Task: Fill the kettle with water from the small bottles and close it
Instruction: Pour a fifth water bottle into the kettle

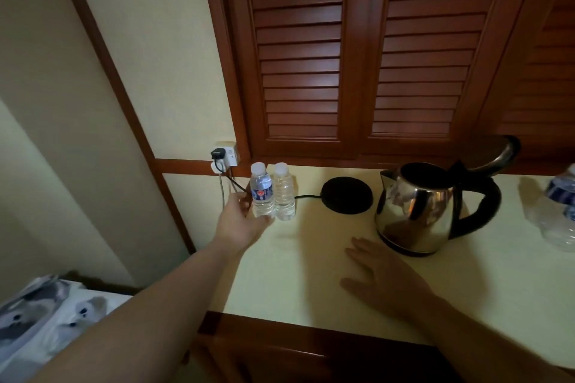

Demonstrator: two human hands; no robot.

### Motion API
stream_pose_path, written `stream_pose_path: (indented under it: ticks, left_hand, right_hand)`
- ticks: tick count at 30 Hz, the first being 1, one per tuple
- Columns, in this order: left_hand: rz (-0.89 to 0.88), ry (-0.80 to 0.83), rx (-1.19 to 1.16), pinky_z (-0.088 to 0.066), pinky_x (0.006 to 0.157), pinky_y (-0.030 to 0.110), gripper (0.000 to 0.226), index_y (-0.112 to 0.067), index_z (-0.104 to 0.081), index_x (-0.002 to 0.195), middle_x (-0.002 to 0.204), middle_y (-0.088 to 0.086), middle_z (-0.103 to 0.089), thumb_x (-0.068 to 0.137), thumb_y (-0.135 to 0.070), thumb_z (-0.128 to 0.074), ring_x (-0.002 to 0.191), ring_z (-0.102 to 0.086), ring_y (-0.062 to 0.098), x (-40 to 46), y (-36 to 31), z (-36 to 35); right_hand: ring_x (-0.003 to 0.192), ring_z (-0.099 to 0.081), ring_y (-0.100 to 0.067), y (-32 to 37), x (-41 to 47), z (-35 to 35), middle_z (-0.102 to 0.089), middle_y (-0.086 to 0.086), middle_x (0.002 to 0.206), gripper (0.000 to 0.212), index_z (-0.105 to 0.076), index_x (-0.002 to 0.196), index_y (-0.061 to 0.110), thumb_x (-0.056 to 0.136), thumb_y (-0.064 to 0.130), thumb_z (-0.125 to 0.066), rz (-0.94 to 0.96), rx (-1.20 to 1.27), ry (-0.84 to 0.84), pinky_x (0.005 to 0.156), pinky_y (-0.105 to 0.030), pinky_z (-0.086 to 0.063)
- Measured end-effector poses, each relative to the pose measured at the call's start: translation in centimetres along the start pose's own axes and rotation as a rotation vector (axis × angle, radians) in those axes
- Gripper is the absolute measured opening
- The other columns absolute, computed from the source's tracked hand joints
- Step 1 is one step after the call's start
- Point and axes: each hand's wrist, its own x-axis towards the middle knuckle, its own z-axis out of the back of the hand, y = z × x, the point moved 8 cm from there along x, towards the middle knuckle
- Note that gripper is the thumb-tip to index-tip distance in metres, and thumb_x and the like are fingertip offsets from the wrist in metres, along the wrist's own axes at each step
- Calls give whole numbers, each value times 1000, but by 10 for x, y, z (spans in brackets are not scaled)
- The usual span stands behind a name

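Two small capped water bottles stand side by side at the back left of the cream counter. My left hand wraps its fingers and thumb round the lower part of the labelled bottle. The unlabelled bottle stands just right of it, untouched. A steel kettle with a black handle stands on the counter at right, off its base, its lid swung up and open. My right hand lies flat on the counter in front of the kettle, fingers spread.
The round black kettle base sits between the bottles and the kettle, its cord running to a wall socket. A crumpled-looking bottle stands at the right edge. Louvred wooden doors rise behind the counter.
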Motion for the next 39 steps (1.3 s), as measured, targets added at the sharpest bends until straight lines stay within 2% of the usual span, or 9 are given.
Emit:
stream_pose_path:
  ticks: [4,8,12,17,20,23,27,32,39]
  left_hand:
    - [-102,171,-46,-54,80,30,59,-33,-55,114,103,-16,-74,73,-10,-92,96,-69,9,22,-24,-8]
    - [-132,267,-153,-61,83,41,70,-14,-61,127,115,10,-74,68,-27,-97,107,-73,33,38,-23,-14]
    - [-109,191,-159,-61,91,43,61,-35,-62,128,113,-7,-77,76,-52,-89,101,-76,15,28,-14,-14]
    - [-64,198,-183,-62,91,41,46,-35,-66,123,108,-9,-77,82,-34,-88,99,-75,14,3,3,-16]
    - [-45,244,-190,-60,88,35,44,-37,-69,117,107,-11,-77,79,-31,-90,99,-74,11,-18,5,-28]
    - [-43,249,-104,-51,74,15,42,-41,-66,114,108,-17,-75,80,-36,-89,96,-70,-2,-38,2,-40]
    - [-147,252,-25,-49,70,4,41,-39,-68,115,105,-20,-76,79,-42,-88,91,-68,-11,-55,-3,-56]
    - [-182,269,-65,-49,76,3,47,-42,-64,123,110,-25,-73,81,-42,-87,99,-67,-9,-62,-8,-65]
    - [-197,260,-51,-48,74,4,36,-56,-57,106,104,-30,-69,85,-43,-83,96,-65,-13,-62,-8,-66]
  right_hand:
    - [146,-3,10,1,0,1,-11,24,167,82,-27,159,42,89,78,-47,-13,17,7,121,-23,-7]
    - [147,-1,11,0,-4,2,-8,29,165,81,-26,159,46,88,79,-48,-28,11,10,119,-20,-7]
    - [144,-1,14,2,-4,3,-8,34,160,79,-27,158,45,90,75,-52,-35,7,21,116,-17,-7]
    - [145,-26,3,5,5,13,-33,23,158,73,-42,153,37,89,67,-62,-94,96,-30,117,-20,-22]
    - [130,-49,-6,23,21,39,-53,14,142,59,-54,144,31,93,60,-62,-100,107,-123,106,-23,-40]
    - [99,-54,3,66,40,78,-62,17,113,40,-65,126,28,96,56,-59,3,114,-240,80,-14,-42]
    - [73,-57,-6,122,61,111,-61,9,78,34,-66,87,28,92,61,-59,98,163,-270,67,-32,-49]
    - [59,-50,-13,159,68,112,-52,5,66,47,-50,72,27,90,69,-60,20,-49,-89,56,-32,-38]
    - [53,-43,-11,175,75,121,-43,3,62,49,-40,64,22,91,51,-69,7,-164,-27,49,-28,-28]
